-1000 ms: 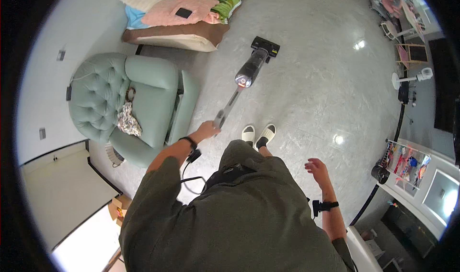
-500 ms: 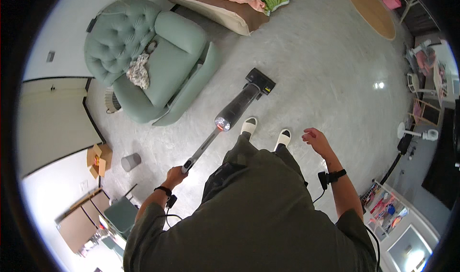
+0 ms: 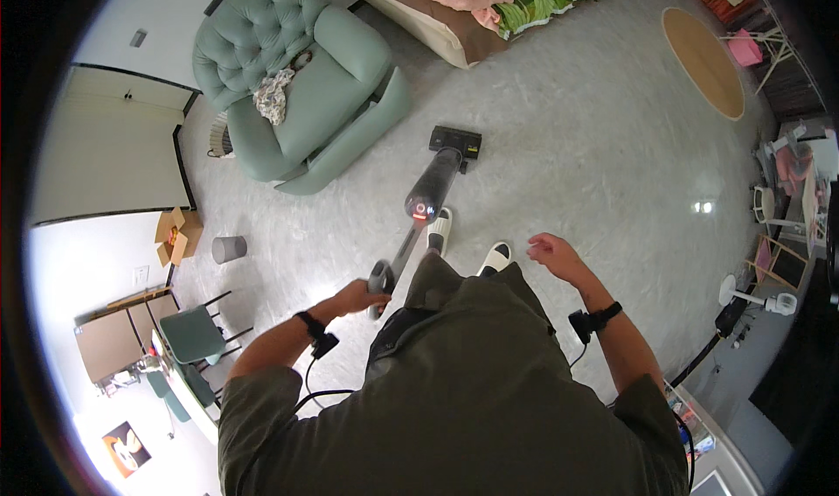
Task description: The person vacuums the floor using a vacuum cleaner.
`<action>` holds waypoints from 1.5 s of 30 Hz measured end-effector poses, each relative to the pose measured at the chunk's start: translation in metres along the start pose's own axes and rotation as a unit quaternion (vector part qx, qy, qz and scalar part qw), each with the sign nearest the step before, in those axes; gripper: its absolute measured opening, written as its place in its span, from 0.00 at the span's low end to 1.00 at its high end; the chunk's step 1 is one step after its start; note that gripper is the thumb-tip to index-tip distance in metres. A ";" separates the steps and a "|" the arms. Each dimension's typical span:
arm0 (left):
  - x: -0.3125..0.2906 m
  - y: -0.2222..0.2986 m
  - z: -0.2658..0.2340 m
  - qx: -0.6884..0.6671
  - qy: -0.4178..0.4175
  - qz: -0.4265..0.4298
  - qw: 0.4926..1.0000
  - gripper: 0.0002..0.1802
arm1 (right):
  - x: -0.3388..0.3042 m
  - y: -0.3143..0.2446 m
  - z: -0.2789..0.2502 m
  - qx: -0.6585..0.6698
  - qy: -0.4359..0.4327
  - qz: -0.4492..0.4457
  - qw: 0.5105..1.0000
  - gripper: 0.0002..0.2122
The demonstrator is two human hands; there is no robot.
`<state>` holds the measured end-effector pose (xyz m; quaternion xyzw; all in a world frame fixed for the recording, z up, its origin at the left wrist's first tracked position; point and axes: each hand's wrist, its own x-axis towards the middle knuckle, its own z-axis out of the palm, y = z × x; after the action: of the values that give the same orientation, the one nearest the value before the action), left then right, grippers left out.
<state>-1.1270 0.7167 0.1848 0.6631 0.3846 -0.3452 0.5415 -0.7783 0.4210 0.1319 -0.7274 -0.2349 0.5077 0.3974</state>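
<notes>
My left hand [image 3: 357, 298] is wrapped round the grey handle of an upright floor vacuum cleaner [image 3: 433, 186]. The machine leans away from me, its dark cylindrical body showing a red light at the near end. Its wide black floor head [image 3: 456, 141] rests on the grey floor ahead of my feet. Nothing is held in my right hand [image 3: 554, 255], which hangs in the air right of my feet, loosely curled with fingers apart. Both wrists carry black straps with small devices and cables.
Ahead left stands a green tufted armchair [image 3: 306, 94] with a patterned cloth [image 3: 274, 96] on it. A bed [image 3: 437, 24] lies beyond. On the left are a grey bin [image 3: 229, 249], a cardboard box [image 3: 179, 235] and a green chair [image 3: 194, 333]. An oval mat [image 3: 703, 63] lies far right.
The vacuum's floor head has moved left and swung straighter ahead. My left hand has come right and slightly up with the handle; my right hand moved slightly left. The view has shifted too.
</notes>
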 end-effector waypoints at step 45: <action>0.110 -0.410 -0.001 0.234 0.132 -0.074 0.960 0.05 | 0.383 -0.375 -0.031 0.163 0.017 0.024 0.986 0.12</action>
<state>-1.4380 0.7806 -0.0965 0.7809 0.4091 -0.3738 0.2882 -0.5833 0.9111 0.2324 -0.6668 -0.1253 0.5361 0.5022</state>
